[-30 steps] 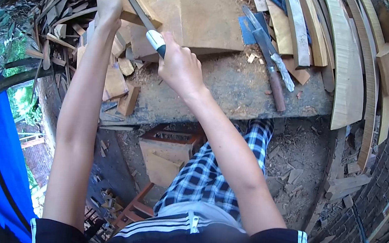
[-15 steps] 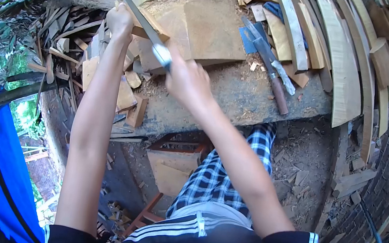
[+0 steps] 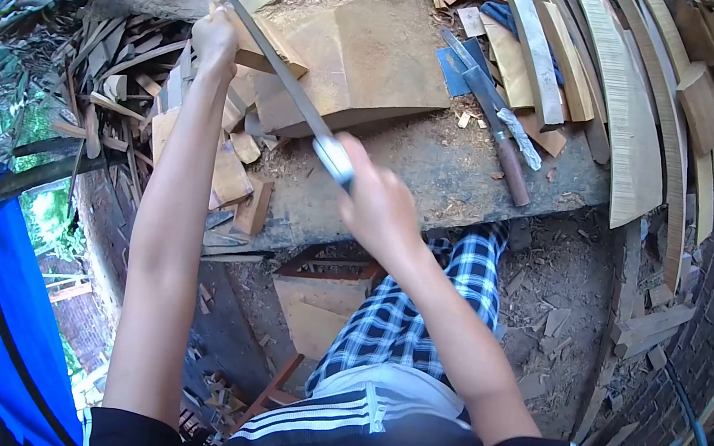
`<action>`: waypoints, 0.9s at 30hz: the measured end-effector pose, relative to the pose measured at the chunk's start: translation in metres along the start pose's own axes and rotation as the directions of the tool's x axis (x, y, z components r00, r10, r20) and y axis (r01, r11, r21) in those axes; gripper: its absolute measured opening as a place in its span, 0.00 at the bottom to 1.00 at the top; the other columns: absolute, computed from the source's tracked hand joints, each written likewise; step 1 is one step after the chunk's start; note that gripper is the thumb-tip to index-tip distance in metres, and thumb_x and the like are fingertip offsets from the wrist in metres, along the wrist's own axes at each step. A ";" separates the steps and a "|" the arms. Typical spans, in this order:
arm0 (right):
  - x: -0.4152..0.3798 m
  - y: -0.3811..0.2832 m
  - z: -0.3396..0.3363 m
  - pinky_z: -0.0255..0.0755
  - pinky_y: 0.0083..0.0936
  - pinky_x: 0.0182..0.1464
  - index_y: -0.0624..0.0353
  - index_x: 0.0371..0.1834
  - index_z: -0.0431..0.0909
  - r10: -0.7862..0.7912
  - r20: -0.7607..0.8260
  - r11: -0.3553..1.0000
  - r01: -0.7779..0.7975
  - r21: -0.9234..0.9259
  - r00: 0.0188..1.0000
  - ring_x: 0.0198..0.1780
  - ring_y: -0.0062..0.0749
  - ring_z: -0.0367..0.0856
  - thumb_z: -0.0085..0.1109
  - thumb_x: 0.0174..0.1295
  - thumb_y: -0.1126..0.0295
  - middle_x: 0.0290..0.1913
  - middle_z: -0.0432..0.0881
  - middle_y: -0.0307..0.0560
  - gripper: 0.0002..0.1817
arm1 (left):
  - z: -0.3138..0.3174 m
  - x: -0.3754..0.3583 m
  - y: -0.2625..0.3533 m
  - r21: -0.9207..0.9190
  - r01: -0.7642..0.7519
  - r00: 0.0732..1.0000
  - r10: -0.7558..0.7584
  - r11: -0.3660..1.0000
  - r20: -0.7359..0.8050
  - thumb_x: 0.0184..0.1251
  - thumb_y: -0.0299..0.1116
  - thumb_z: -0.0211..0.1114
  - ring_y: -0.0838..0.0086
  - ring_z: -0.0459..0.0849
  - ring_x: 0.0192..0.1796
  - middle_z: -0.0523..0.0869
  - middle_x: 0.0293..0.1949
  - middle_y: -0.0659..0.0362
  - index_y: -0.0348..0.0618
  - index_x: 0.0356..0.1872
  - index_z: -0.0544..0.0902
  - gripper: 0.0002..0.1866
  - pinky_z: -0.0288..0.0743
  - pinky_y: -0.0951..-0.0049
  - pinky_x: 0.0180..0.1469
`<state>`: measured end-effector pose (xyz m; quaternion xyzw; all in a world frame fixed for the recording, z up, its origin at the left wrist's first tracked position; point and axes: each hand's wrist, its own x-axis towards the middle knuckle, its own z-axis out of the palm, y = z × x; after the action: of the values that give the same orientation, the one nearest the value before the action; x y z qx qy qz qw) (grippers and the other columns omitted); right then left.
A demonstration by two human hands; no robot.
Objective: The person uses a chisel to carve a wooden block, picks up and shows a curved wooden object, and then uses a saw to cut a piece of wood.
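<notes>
My left hand [image 3: 214, 43] is closed on the far end of a small wooden block [image 3: 274, 45] over the bench. In my right hand [image 3: 386, 213] is the pale, silvery handle of a long, narrow file-like tool [image 3: 290, 81]. Its straight metal blade runs diagonally across the block, with its tip close to my left fingers. Any teeth on it are too fine to make out. Beneath both lies a broad, angled wooden slab [image 3: 390, 54] dusted with sawdust.
On the bench [image 3: 305, 202], to the right, lie a knife-like tool with a brown handle [image 3: 512, 172] and a blue sheet [image 3: 456, 73]. Curved planks [image 3: 619, 114] are stacked further right. Scrap wood [image 3: 143, 56] piles up at the left. A wooden stool [image 3: 319, 300] stands below the bench edge.
My right hand has drawn the file-like tool back toward me and to the right, so more blade shows. My left hand and the block stay nearly in place.
</notes>
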<state>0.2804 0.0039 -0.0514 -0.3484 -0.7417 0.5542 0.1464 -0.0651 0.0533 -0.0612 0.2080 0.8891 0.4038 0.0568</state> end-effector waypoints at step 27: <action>-0.020 0.028 0.005 0.74 0.54 0.39 0.50 0.57 0.68 -0.027 -0.056 0.997 0.031 0.072 0.998 0.37 0.62 0.81 0.55 0.52 0.76 0.30 0.82 0.61 0.25 | -0.008 -0.011 0.021 -0.036 0.049 0.999 -0.049 0.998 0.004 0.72 0.36 0.54 0.68 0.83 0.33 0.83 0.35 0.52 0.27 0.37 0.79 0.17 0.78 0.67 0.36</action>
<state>0.3013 -0.0093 -0.0756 -0.3474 -0.7215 0.5688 0.1874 -0.0510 0.0553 -0.0412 0.1858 0.8863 0.4181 0.0719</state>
